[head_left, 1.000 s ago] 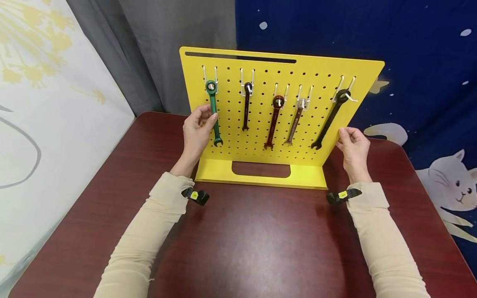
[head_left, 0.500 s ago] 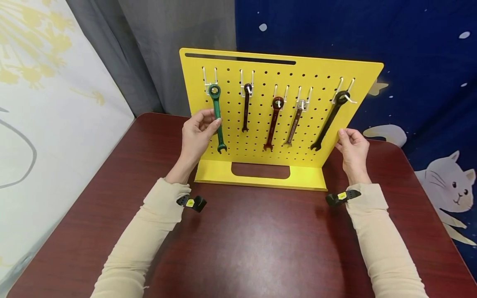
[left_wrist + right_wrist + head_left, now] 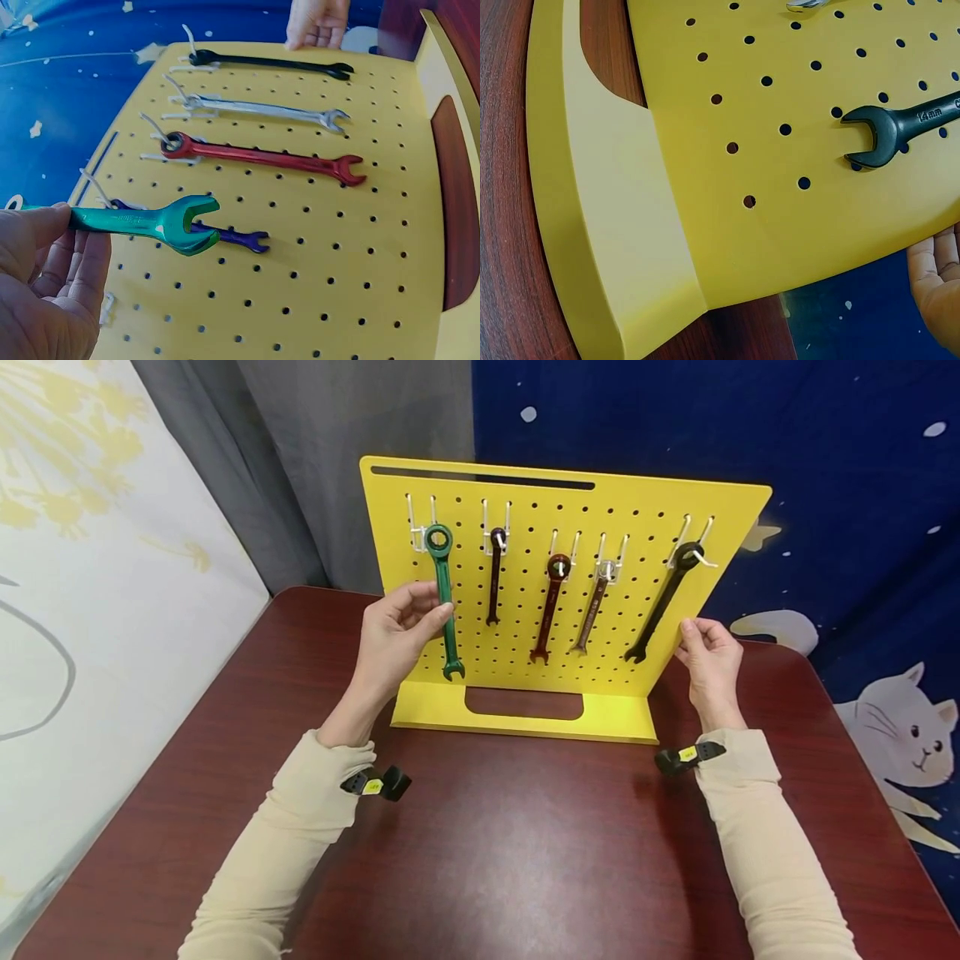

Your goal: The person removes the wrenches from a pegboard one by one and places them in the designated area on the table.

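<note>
My left hand (image 3: 397, 635) pinches a green combination wrench (image 3: 447, 622) by its shaft, thumb in front and fingers behind. The wrench stands almost upright, ring end up, in front of the pegboard (image 3: 517, 656) and just right of a white hook (image 3: 415, 531) at the upper left. In the left wrist view the open end of the green wrench (image 3: 187, 225) points right, above the purple wrench (image 3: 244, 238). At the board's right edge, my right hand (image 3: 712, 664) grips the edge between thumb and fingers; in the right wrist view its fingers (image 3: 926, 266) show behind that edge.
On hooks across the board hang a small purple wrench (image 3: 495, 581), a red wrench (image 3: 551, 610), a silver wrench (image 3: 592, 614) and a black wrench (image 3: 663, 602). The yellow base (image 3: 427, 706) rests on a dark red wooden table (image 3: 517, 835). Curtains hang behind.
The green wrench has come off the upper-left hook, moving toward me, right and slightly down in my left hand. My right hand stays on the board's edge.
</note>
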Motion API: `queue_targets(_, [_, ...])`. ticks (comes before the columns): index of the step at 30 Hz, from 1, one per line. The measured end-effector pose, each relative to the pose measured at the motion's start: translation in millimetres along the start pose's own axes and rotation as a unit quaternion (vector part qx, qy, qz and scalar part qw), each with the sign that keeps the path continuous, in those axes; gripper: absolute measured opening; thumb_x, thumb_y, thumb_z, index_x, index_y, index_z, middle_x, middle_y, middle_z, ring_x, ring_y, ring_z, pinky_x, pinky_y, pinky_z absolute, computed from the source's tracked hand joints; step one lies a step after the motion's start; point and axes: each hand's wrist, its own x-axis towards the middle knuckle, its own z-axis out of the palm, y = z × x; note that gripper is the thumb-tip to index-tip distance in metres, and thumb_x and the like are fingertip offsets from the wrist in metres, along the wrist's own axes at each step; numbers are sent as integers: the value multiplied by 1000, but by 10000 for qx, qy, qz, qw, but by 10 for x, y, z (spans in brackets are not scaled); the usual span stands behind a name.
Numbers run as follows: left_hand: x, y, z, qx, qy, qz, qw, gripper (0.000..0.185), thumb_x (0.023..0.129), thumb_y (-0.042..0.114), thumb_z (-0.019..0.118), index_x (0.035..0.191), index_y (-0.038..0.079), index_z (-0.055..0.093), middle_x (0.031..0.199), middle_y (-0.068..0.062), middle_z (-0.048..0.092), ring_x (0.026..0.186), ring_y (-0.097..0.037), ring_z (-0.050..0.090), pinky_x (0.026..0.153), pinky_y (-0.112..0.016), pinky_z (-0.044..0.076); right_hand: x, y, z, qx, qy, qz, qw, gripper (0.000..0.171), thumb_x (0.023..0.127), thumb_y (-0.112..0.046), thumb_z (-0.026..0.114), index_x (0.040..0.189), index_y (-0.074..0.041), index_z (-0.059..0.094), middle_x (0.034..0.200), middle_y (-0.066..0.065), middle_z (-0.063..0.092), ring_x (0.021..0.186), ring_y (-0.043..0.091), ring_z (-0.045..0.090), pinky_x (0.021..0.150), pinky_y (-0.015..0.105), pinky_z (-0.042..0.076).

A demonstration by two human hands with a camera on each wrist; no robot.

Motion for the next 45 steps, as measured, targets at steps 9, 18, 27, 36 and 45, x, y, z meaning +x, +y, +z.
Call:
queue_targets(9, [-119, 119, -60, -367, 110, -233, 9990, 28, 86, 6, 67, 112, -4, 62, 85, 3, 68, 76, -8, 67, 69, -25, 56, -38, 37, -22, -331, -2, 129, 9994, 16, 83, -19, 70, 93, -7, 66, 88, -1, 67, 80, 10, 64, 71, 16, 53])
queue_targets(18, [-225, 67, -199, -971, 390, -576, 9928, 23, 85, 2, 67, 108, 2, 65, 85, 4, 71, 76, -9, 68, 72, -28, 56, -54, 85, -63, -252, 21, 132, 9996, 11, 83, -15, 69, 90, -7, 66, 85, -1, 67, 77, 10, 64, 69, 15, 53])
queue_targets(27, [-287, -17, -418, -1028, 632, -870, 9889, 28, 84, 4, 69, 111, 2, 65, 86, 1, 70, 75, -10, 68, 70, -25, 56, -35, 42, -65, -351, -7, 48, 9994, 15, 82, -19, 70, 92, -7, 66, 87, -1, 67, 79, 9, 64, 69, 15, 53])
queue_targets(36, [-381, -159, -728, -886, 740, -1509, 9818, 28, 83, 7, 70, 111, 6, 66, 85, 3, 70, 76, -7, 69, 68, -20, 55, -14, 1, -26, -230, -33, 11, 9997, 13, 82, -17, 70, 90, -7, 66, 85, -1, 68, 78, 9, 64, 69, 15, 53])
queue_targets(45, [-429, -353, -932, -691, 856, -2051, 9725, 18, 85, 9, 69, 102, 14, 66, 81, 6, 70, 73, -3, 68, 65, -17, 54, -7, 4, -6, -86, -21, 34, 10000, 11, 83, -14, 69, 89, -6, 66, 84, -1, 68, 77, 10, 64, 68, 16, 53])
